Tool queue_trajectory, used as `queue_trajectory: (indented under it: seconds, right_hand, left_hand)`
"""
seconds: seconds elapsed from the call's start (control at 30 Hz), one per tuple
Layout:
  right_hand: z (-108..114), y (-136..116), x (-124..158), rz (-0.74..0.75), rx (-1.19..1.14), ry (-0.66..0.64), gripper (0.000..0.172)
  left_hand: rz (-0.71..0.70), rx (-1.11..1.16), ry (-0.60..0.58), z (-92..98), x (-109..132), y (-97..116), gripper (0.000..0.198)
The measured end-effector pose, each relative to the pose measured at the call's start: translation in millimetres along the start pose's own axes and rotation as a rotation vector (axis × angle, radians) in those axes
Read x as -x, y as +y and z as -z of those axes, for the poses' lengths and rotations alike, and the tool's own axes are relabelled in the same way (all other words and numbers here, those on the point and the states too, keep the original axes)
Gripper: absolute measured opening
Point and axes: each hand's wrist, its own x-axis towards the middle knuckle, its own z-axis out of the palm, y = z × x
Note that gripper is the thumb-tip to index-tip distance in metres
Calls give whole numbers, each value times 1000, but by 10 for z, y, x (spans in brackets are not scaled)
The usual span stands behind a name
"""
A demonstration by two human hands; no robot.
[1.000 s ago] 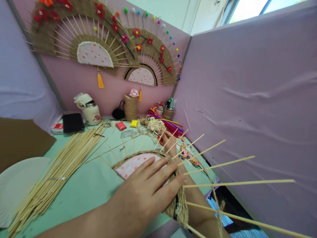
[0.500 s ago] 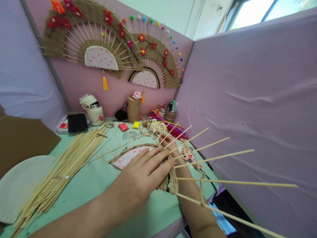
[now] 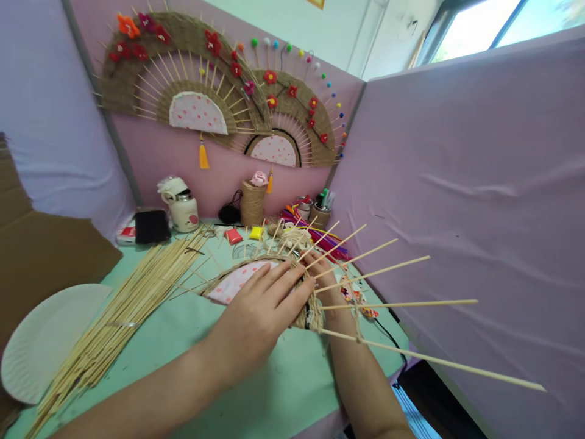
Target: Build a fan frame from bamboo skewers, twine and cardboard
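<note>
My left hand (image 3: pixel 262 305) lies flat, fingers stretched out, on a half-round woven fan (image 3: pixel 313 312). The fan has a twine rim, a white cloth middle with pink dots (image 3: pixel 233 283) and thin sticks (image 3: pixel 402 304) fanning outward. Behind these sticks, my right hand (image 3: pixel 320 271) is at the far side of the fan, close to a cream bundle of twine (image 3: pixel 297 238). Its fingers look bent and partly covered by the sticks; what they grip cannot be made out. A loop of twine (image 3: pixel 357 320) hangs across the nearest sticks.
A bundle of loose sticks (image 3: pixel 123 317) lies left beside a paper plate (image 3: pixel 43 341). At the back stand a flask (image 3: pixel 184 212), a twine spool (image 3: pixel 253 204) and a pen pot (image 3: pixel 320 216). Red (image 3: pixel 233 236) and yellow packets (image 3: pixel 256 233) lie before them. A pink partition (image 3: pixel 457 183) borders the right.
The fan's right side has swung slightly away and left, its sticks shifting with it. My left hand stays on it, and my right hand remains behind the sticks. The camera view has shifted a little.
</note>
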Motion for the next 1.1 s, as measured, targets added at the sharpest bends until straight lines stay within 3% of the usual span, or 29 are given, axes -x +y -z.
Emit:
queue_trajectory:
  seconds: [0.37,0.6,1.1]
  right_hand:
    - [-153,-38,83,23,-161,4,35]
    - [-131,-13,82,17,-254,-117,45]
    - [-88,-11,101,-17,-299,-271,37]
  left_hand:
    - [-34,6,-57,-175,2,48,45]
    - [-63,53,-69,-166,14,98,45]
    - [-54,99,-72,-152,18,128,46]
